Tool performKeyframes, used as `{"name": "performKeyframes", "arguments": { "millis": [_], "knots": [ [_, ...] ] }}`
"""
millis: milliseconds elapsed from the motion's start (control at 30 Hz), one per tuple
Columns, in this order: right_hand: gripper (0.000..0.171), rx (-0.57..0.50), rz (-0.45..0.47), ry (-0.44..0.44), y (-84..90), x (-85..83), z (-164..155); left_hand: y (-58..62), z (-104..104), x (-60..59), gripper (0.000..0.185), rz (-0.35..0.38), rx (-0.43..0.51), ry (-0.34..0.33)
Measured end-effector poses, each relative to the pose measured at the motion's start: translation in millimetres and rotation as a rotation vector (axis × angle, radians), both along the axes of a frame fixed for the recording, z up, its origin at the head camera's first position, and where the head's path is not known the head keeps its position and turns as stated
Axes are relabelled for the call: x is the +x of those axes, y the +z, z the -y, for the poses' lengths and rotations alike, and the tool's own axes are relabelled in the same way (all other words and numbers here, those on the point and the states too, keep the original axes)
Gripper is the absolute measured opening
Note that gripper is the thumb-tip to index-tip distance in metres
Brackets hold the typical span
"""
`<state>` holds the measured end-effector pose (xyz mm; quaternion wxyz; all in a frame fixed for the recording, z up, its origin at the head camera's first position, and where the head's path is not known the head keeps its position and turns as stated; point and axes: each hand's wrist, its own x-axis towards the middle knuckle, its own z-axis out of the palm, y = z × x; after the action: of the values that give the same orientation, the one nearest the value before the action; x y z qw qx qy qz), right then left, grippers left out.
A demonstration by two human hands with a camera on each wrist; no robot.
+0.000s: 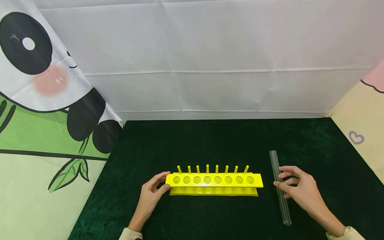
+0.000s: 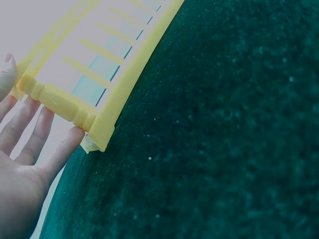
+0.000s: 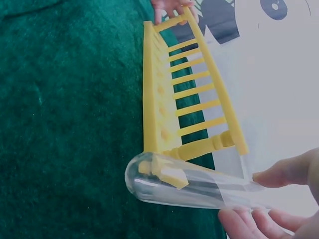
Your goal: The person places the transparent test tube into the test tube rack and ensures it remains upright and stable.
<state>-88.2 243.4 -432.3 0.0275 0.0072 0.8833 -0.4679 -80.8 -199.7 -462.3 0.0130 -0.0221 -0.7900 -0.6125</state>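
A yellow test tube rack stands on the dark green cloth, with a row of round holes in its top and a row of pegs behind. My left hand holds its left end, thumb at the front corner and index finger at the back. In the left wrist view, the fingers of that hand lie along the end post. To the right of the rack, my right hand pinches a clear glass test tube between thumb and fingers. The tube's rounded closed end points toward me, and nothing shows inside it.
Dark green cloth covers the table. A white fabric backdrop rises behind its far edge. Printed cloth with a panda face hangs on the left, and a cream printed cloth on the right.
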Motion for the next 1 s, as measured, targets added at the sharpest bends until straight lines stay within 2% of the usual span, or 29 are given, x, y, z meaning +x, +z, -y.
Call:
{"name": "performKeyframes", "arguments": {
  "millis": [233, 567, 1000],
  "knots": [
    [0.052, -0.025, -0.029, 0.001, 3.4, -0.4, 0, -0.1, 1, -2.2, 0.036, 0.012, 0.000, 0.001],
    [0.044, -0.033, -0.191, -0.014, 11.2, -2.8, -1, -4.0, 1, -5.8, 0.035, -0.021, 0.002, -0.009],
    [0.043, -0.059, -0.253, -0.005, 21.0, -4.9, 2, -8.3, 2, -8.8, 0.035, -0.014, 0.007, -0.006]
  ]
}}
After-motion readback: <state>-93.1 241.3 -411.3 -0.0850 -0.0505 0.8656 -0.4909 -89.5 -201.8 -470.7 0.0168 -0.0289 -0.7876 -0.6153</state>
